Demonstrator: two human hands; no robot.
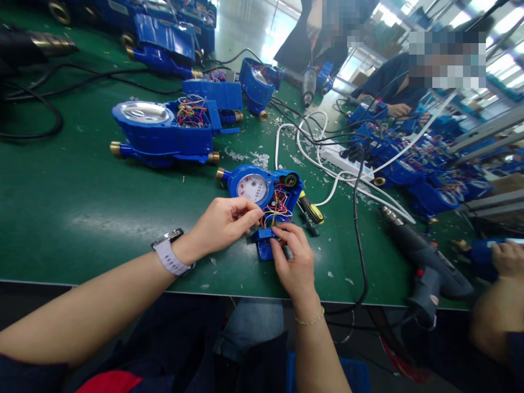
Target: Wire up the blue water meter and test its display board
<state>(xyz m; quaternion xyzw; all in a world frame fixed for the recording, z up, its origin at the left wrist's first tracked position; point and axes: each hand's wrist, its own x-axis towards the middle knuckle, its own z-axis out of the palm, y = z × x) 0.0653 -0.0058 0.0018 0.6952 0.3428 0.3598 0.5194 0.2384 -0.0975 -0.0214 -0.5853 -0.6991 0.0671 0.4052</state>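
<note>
So the blue meter (pixel 270 178) is lying on the green counter (pixel 82 202), dial (pixel 252 189) facing up, just beyond both hands. Its wiring compartment is open, and the tangle of red, yellow and white wires (pixel 279 204) sits right at the fingertips. The left hand (pixel 225 221) comes in from the left, below the dial, with thumb and fingertips pinched together at the edge of the wires. Can't tell if there's actually a wire between them, it's too small to see. The right hand (pixel 295 256) is on the near side of the compartment, thumb and fingers clamped on the upper corner of a small blue piece (pixel 265 248). That piece is between the two hands, nearer the counter's edge than the meter, with wires running down close to it.

Just right of the meter, past the right hand's knuckles, there's a yellow and black screwdriver (pixel 311 209). Another blue meter (pixel 167 139) sits farther back to the left, well apart from the hands. A heat gun (pixel 426 256) lies off to the right, also clear of them.
</note>
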